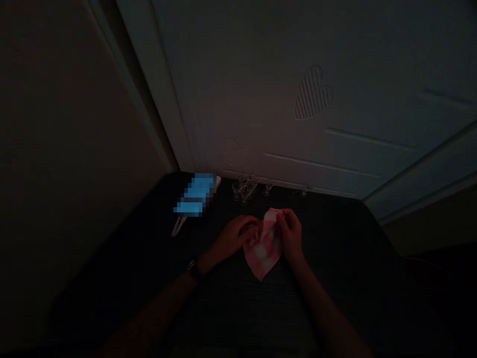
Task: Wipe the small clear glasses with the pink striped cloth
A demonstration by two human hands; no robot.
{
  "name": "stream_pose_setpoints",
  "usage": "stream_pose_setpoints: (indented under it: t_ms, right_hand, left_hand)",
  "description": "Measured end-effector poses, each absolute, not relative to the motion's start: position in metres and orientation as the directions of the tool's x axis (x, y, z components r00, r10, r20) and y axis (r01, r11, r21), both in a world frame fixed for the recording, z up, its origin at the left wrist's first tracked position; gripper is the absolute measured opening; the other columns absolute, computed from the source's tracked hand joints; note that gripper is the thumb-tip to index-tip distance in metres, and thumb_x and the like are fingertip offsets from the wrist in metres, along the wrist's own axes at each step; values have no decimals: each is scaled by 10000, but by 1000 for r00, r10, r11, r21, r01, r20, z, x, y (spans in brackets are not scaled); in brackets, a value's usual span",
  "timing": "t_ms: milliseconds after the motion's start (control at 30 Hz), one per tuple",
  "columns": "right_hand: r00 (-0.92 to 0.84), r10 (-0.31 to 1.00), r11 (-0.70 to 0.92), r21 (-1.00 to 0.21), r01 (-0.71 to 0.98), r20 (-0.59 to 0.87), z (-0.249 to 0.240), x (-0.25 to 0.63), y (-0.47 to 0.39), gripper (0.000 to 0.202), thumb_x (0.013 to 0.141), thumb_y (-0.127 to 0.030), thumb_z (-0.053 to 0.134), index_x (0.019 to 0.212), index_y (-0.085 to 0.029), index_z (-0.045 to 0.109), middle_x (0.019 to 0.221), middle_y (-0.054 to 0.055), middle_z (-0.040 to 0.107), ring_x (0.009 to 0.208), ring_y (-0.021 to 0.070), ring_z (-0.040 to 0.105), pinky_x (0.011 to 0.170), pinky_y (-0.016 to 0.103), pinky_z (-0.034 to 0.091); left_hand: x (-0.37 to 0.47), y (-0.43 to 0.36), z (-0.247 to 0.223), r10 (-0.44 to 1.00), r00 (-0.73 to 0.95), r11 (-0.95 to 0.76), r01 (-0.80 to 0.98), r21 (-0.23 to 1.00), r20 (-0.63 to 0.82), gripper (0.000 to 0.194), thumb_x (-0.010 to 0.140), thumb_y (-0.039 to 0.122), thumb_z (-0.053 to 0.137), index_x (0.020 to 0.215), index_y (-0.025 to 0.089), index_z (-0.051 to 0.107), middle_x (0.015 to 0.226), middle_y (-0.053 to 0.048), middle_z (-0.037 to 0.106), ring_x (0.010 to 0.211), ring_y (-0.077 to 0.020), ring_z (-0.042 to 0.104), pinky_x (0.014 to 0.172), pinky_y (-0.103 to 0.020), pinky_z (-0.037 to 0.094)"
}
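Over the dark table I have a pink and white checked cloth (264, 248) between my two hands, its lower corner hanging to a point. My right hand (292, 232) pinches the upper right edge of the cloth between thumb and fingers. On the other side my left hand (238, 232), with a dark band at the wrist, has its fingers curled around bunched cloth. Whether something is inside the folds I cannot tell in this low light. Beyond the hands, several small stemmed glasses (245, 189) stand in a cluster by the wall.
One small glass (268, 188) stands apart from the cluster, and another (305, 192) is farther right. At the back left a device with a pixelated blue screen (196, 195) rests on the dark table (238, 298). A pale panel (261, 89) with raised hearts rises behind.
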State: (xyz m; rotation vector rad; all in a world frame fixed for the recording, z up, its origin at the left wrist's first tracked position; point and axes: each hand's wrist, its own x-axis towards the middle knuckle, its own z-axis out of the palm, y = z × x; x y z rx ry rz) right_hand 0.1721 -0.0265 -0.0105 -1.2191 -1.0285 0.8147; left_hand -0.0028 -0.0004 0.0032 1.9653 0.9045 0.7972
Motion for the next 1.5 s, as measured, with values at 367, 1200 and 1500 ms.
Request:
stream_pose_setpoints:
  t_ms: [367,1200,1500]
  right_hand:
    - [221,954,229,-969,-95,203,-3,169,-28,170,790,-363,546,891,-226,557,807,-4,583,662,125,524,583,224,406]
    - [63,977,210,-969,-132,203,-1,166,-28,145,763,-327,549,854,-219,582,851,8,564,795,161,526,707,264,430]
    - [42,988,157,-963,-218,152,-4,167,-27,106,736,-295,579,802,-212,583,858,-9,581,752,135,535,666,231,422]
  left_hand:
    - [-2,-3,4,816,532,-461,357,813,229,176,820,292,504,944,191,576,915,-37,593,832,-169,558,724,-289,440]
    - [-8,6,-1,899,292,-388,190,902,325,148,795,257,550,929,196,538,905,-14,518,813,-133,537,721,-255,455]
    - [-8,5,3,931,278,-288,161,944,237,131,802,284,518,878,180,546,787,3,540,687,-117,522,607,-218,423]
